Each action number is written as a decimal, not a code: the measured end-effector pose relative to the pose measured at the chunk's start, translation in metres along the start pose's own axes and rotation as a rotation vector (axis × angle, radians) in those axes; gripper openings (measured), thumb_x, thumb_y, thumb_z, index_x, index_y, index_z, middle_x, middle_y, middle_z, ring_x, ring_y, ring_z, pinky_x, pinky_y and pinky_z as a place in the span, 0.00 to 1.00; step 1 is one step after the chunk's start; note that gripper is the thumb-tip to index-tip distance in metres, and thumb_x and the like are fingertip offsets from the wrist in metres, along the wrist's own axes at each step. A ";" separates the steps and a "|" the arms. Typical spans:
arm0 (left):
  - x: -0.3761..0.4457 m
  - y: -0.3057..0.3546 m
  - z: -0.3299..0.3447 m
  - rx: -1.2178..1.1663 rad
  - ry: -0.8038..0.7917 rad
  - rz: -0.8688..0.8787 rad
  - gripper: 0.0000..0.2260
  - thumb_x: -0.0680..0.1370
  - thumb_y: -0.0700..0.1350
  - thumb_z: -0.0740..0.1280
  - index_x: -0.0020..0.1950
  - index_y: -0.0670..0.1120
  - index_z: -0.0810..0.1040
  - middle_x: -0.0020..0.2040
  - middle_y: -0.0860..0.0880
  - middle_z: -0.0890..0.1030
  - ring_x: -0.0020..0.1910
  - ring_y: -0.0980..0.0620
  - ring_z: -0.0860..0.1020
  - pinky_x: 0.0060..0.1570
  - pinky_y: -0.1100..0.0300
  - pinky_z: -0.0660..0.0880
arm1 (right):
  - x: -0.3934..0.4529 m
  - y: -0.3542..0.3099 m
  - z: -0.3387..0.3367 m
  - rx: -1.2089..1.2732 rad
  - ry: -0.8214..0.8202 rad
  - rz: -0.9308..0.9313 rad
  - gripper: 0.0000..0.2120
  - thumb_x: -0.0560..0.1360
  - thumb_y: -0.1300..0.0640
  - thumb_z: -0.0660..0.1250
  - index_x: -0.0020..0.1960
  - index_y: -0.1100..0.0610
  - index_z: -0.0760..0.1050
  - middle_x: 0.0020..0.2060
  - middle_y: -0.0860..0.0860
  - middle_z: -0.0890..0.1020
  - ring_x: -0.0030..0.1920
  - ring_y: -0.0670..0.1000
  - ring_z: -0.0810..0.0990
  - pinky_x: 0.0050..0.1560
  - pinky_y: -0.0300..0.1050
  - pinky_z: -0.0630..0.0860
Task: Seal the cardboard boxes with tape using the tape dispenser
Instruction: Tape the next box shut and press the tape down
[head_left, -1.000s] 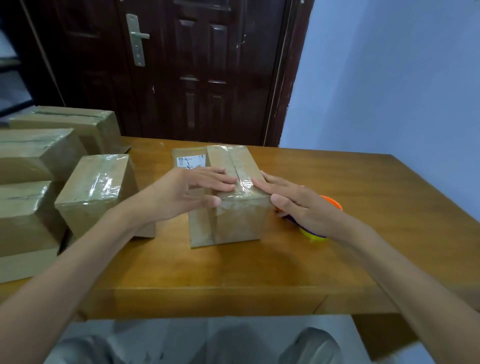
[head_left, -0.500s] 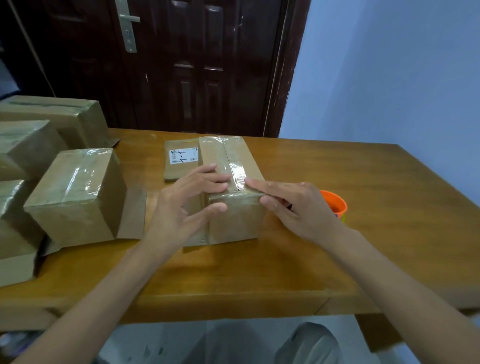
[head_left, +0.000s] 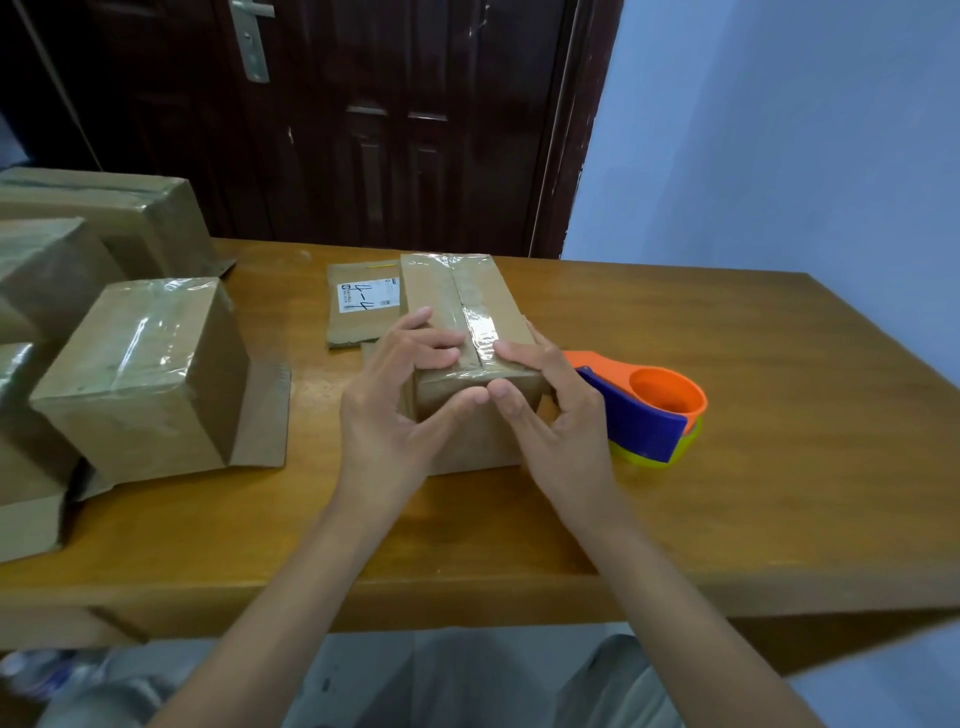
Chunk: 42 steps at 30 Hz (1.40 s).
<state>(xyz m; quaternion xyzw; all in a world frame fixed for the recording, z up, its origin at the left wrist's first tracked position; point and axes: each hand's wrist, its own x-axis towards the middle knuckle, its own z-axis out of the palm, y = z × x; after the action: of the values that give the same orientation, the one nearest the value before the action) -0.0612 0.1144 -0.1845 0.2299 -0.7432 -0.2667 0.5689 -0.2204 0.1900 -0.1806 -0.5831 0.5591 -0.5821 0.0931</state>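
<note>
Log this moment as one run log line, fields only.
step: pressing tape down | left hand: on box near edge | right hand: same edge | tape dispenser: on table, untouched

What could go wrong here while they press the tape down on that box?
The tape looks wrinkled near the front edge, so it might not stick flat. The tape dispenser lies just behind the right hand, so a careless move could knock it. A side flap of the box lies open on the table, unsealed.

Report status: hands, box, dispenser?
Both hands, left and right, pressing tape on centre box. Tape dispenser idle on table, right of box. Nothing obstructing.
</note>
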 end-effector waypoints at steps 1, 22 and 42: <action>0.000 0.000 0.000 0.013 0.009 0.008 0.17 0.76 0.50 0.77 0.57 0.40 0.81 0.63 0.49 0.84 0.76 0.49 0.73 0.72 0.46 0.74 | 0.000 0.000 0.001 -0.001 0.007 0.001 0.19 0.80 0.37 0.66 0.67 0.43 0.78 0.76 0.51 0.73 0.73 0.49 0.75 0.60 0.41 0.81; 0.014 0.004 -0.031 0.139 -0.252 0.071 0.13 0.83 0.42 0.69 0.67 0.45 0.83 0.70 0.53 0.81 0.80 0.55 0.68 0.77 0.61 0.65 | -0.005 0.003 -0.002 -0.009 -0.001 0.010 0.17 0.88 0.50 0.56 0.71 0.50 0.78 0.77 0.49 0.72 0.77 0.48 0.71 0.70 0.56 0.77; 0.001 0.079 -0.121 0.168 -0.019 -0.170 0.24 0.82 0.62 0.63 0.75 0.54 0.76 0.79 0.59 0.70 0.75 0.62 0.69 0.64 0.50 0.81 | -0.003 -0.099 0.040 -0.136 0.096 -0.206 0.15 0.87 0.42 0.54 0.70 0.36 0.73 0.72 0.44 0.77 0.68 0.48 0.80 0.56 0.46 0.84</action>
<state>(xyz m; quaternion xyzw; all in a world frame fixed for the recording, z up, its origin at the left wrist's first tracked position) 0.0523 0.1572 -0.1061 0.3364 -0.7460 -0.2531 0.5160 -0.1343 0.2063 -0.1190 -0.6137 0.5384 -0.5765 -0.0339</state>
